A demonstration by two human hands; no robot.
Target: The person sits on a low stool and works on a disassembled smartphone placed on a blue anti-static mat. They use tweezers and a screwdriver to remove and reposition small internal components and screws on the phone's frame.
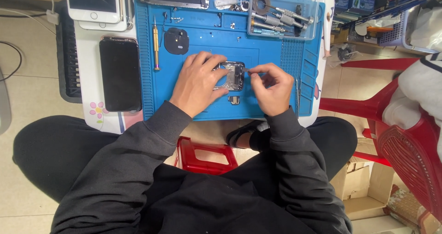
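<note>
Phone frame [234, 75] on blue mat [207, 36], gripped under left hand [198, 83]; right hand [271, 87] pinches thin tool at its edge.

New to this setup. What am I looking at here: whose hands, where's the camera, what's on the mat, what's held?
One picture, from a camera worn on the person's head, looking down past dark sleeves. Both bare hands work on a blue rubber work mat. The left hand steadies an opened silver phone housing. The right hand pinches a thin metal tool whose tip meets the housing's edge. Nearby lie a gold-handled screwdriver, a round black coil part, a clear tray of screwdriver bits and a black phone beside the mat.
</note>
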